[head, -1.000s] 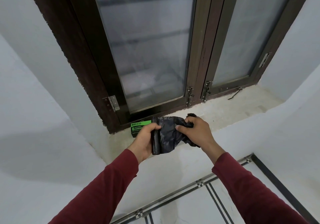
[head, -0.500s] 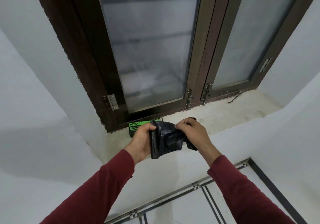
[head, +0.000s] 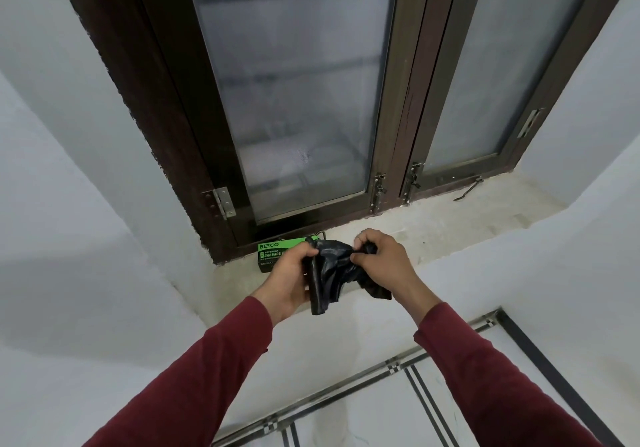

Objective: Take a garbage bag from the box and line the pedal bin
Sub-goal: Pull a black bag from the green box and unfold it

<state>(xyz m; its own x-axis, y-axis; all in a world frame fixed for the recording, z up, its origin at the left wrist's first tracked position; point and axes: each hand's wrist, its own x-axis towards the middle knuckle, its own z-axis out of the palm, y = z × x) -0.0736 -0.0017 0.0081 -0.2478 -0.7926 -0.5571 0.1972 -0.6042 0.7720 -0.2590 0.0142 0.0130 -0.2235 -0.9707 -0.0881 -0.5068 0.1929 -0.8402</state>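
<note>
Box [head: 272, 252] of garbage bags, green, sits on the window sill [head: 450, 225] by the frame's left corner. Just right of the box, left hand [head: 289, 278] clenches the crumpled black garbage bag [head: 330, 273]; right hand [head: 381, 261] pinches its top edge.

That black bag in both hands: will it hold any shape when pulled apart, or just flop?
Probably flops: the bag sags in crumpled folds between the left hand and right hand, with loose ends hanging below. It looks thin and light. The glossy film may be slippery, so a pinch grip seems wise.
</note>
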